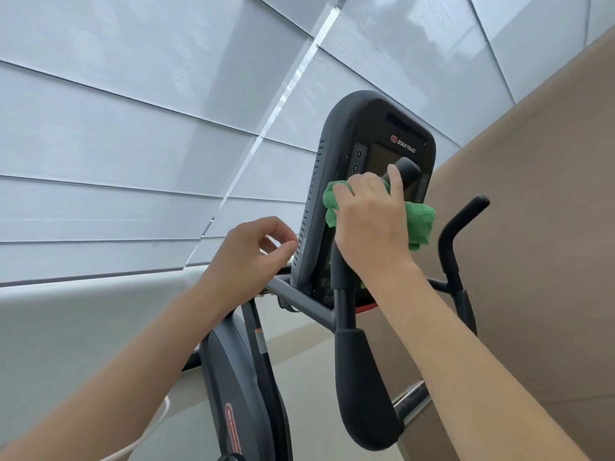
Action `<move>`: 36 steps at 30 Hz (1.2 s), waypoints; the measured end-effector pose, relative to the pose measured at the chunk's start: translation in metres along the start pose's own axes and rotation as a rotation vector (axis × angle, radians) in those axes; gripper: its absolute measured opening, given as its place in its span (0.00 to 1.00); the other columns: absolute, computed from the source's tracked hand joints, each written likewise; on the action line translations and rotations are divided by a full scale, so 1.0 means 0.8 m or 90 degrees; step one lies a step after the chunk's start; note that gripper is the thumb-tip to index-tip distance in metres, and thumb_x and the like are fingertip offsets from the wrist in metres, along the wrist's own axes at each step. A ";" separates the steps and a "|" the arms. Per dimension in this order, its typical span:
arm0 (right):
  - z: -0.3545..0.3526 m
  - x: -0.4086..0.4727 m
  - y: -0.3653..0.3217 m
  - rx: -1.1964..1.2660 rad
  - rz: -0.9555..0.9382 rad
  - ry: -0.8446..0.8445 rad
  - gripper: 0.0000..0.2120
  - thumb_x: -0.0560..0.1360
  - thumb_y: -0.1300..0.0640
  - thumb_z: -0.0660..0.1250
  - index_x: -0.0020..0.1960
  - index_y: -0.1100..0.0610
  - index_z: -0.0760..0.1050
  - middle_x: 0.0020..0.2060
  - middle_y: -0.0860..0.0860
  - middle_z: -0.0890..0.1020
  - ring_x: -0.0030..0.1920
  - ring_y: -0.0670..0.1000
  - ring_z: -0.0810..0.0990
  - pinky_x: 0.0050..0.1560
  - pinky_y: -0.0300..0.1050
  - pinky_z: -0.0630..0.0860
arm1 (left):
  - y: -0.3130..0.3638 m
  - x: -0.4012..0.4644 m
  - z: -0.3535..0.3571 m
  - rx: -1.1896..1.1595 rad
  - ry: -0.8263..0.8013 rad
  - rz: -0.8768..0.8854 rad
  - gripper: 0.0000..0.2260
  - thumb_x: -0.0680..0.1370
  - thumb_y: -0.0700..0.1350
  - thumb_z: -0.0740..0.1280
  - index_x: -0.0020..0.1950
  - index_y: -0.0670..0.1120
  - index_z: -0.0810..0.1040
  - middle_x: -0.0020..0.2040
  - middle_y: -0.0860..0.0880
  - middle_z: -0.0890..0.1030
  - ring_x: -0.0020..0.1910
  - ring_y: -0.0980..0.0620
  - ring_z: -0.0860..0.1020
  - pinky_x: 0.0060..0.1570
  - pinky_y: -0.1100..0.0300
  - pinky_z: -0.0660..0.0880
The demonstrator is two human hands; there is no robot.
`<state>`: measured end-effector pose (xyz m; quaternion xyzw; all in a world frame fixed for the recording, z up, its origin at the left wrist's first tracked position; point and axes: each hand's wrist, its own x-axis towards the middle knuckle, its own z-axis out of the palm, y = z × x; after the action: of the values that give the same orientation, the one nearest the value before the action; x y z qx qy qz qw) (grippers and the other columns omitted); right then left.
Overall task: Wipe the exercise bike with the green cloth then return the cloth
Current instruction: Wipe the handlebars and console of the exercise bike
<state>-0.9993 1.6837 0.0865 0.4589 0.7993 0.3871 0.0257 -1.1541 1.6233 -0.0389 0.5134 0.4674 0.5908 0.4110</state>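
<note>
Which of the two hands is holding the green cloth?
The right hand grips the green cloth against the bike's console. The left hand holds nothing, its fingertips beside the console's edge.

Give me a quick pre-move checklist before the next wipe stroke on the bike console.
1. Cloth held: ok. The right hand presses the green cloth against the handlebar in front of the console.
2. Cloth on the screen itself: cannot tell; the hand hides the contact.
3. Left hand clear of the wipe path: ok. It sits at the console's left edge, fingers loosely curled, holding nothing.
4. Left hand bracing the console: cannot tell; fingertips are at the edge, contact unclear.
5. Far handlebar wiped: cannot tell.
6. Return spot for the cloth: cannot tell, not in view.
</note>
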 end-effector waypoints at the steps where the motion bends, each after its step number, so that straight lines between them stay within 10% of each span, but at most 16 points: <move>1: 0.005 -0.001 -0.007 -0.024 -0.031 -0.022 0.12 0.78 0.61 0.61 0.59 0.58 0.78 0.53 0.57 0.81 0.58 0.62 0.77 0.82 0.64 0.51 | -0.002 0.000 0.000 0.000 0.004 -0.001 0.04 0.79 0.46 0.71 0.45 0.55 0.83 0.44 0.58 0.84 0.40 0.55 0.82 0.34 0.68 0.77; 8: 0.018 -0.055 -0.059 0.043 -0.320 -0.212 0.05 0.70 0.58 0.67 0.39 0.53 0.71 0.34 0.55 0.78 0.37 0.57 0.72 0.50 0.55 0.70 | -0.017 -0.002 -0.018 -0.007 0.042 -0.028 0.06 0.79 0.46 0.72 0.44 0.56 0.82 0.42 0.59 0.84 0.39 0.55 0.83 0.37 0.73 0.72; 19: -0.027 0.040 0.061 0.036 -0.117 0.077 0.03 0.75 0.60 0.70 0.45 0.60 0.81 0.39 0.56 0.79 0.42 0.62 0.77 0.52 0.59 0.75 | -0.013 0.002 -0.005 -0.021 0.038 -0.014 0.01 0.78 0.50 0.71 0.46 0.55 0.83 0.43 0.58 0.84 0.41 0.54 0.82 0.36 0.56 0.81; 30: 0.018 -0.022 -0.036 0.048 -0.330 -0.240 0.05 0.75 0.56 0.63 0.47 0.52 0.77 0.42 0.52 0.77 0.47 0.57 0.76 0.51 0.52 0.65 | 0.002 -0.003 0.013 -0.010 0.026 0.005 0.10 0.79 0.41 0.72 0.42 0.55 0.82 0.37 0.60 0.82 0.31 0.60 0.77 0.35 0.72 0.72; 36: 0.005 -0.018 0.045 0.215 -0.296 0.037 0.09 0.77 0.63 0.69 0.55 0.57 0.83 0.51 0.53 0.83 0.52 0.59 0.81 0.55 0.57 0.75 | 0.014 -0.008 -0.003 -0.013 0.056 0.002 0.07 0.79 0.42 0.73 0.45 0.54 0.83 0.38 0.58 0.83 0.33 0.58 0.78 0.38 0.69 0.75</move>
<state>-0.9637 1.6853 0.1019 0.2496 0.9366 0.2453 0.0144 -1.1556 1.6145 -0.0297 0.4837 0.4779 0.6181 0.3945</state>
